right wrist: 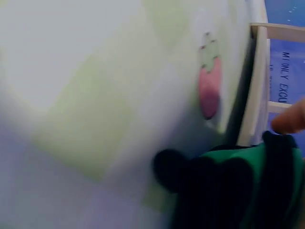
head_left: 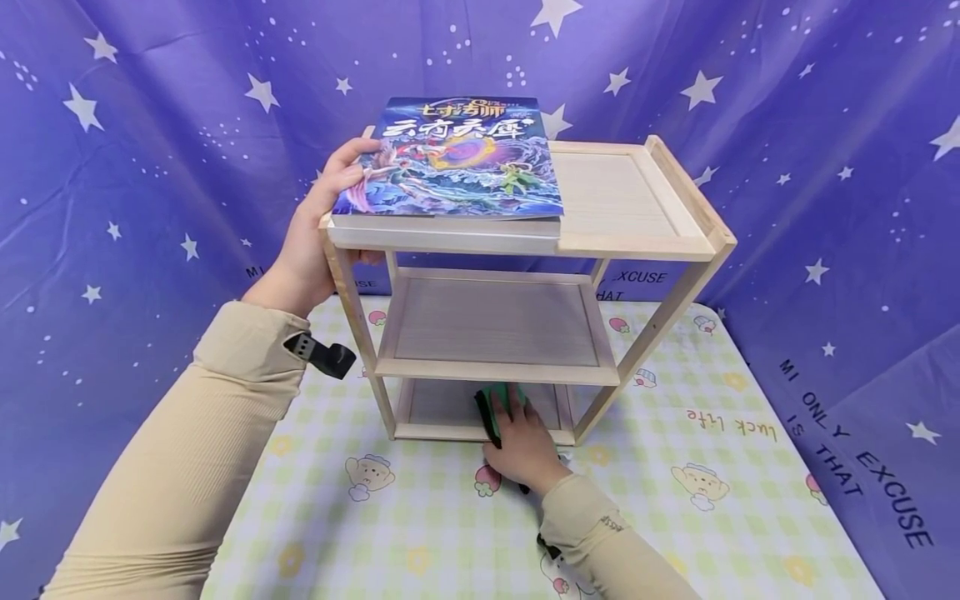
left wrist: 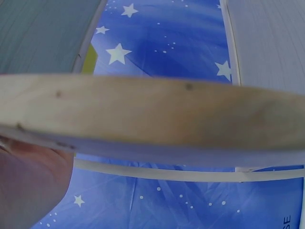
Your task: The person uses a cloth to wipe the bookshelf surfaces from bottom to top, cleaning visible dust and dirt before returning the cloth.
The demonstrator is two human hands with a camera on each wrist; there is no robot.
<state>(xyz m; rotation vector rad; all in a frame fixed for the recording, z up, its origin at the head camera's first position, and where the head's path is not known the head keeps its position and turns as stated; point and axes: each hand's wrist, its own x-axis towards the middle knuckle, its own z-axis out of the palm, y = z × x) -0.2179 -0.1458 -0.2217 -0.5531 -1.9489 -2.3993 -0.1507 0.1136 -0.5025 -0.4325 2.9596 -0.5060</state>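
A small three-tier wooden shelf stands upright. My left hand grips the upper left side of its frame, fingertips at the left edge of a thick blue illustrated book lying on the top tier. In the left wrist view a wooden side rail crosses close up, with part of the left hand below it. Low at the front, my right hand holds a green and black object at the bottom tier's front edge, fingers over its top. Dark rounded ridges on the object show in the right wrist view.
A green-and-white checked tablecloth with cartoon prints covers the table. Purple star-patterned curtains hang behind and at both sides. The shelf's raised right side rail borders the top tier.
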